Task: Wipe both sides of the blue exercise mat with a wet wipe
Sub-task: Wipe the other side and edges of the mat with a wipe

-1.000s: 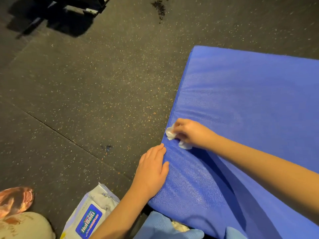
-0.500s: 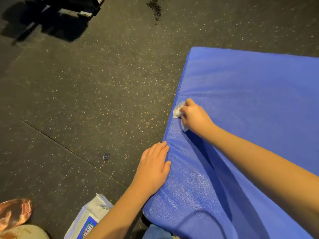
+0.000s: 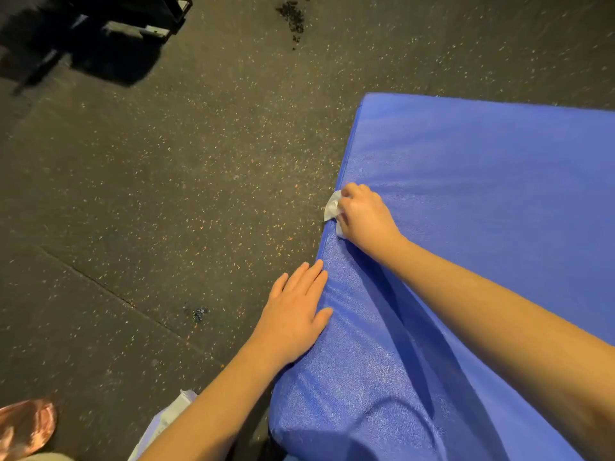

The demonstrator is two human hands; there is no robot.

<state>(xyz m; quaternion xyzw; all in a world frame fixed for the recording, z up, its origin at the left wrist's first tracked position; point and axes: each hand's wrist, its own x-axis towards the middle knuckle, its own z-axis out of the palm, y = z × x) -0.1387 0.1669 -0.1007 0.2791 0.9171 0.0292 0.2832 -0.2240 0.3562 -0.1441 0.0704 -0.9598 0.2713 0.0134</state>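
- mat (image 3: 482, 194) lies on the floor (image 3: 166, 194), to the right of & ahead of the person; near end looks creased & raised
- its left edge runs away from the body, from the near corner at bottom to the far-left corner at top; the stroke follows that line
- wipe (image 3: 332, 209) sits bunched on that edge, abt midway along the visible length, a bit poking past it
- R hand (image 3: 364, 217) has fingers curled round the wipe & presses it on the mat top; arm reaches across the mat from lower right
- L hand (image 3: 296, 314) lies flat, fingers straight, against the same edge w/ thumb on the top face; holds nothing, prob steadying
- hands apart: R farther out along the edge, L nearer the body
- judgement: stretch by L hand looks glossier, maybe damp; stretch beyond R hand looks matt, so next stroke prob goes outward toward the far corner, which R hand is nearer to
- underside not in view; second side prob not yet done
- pack (image 3: 166, 417) on the floor by the near corner, mostly hidden under L forearm
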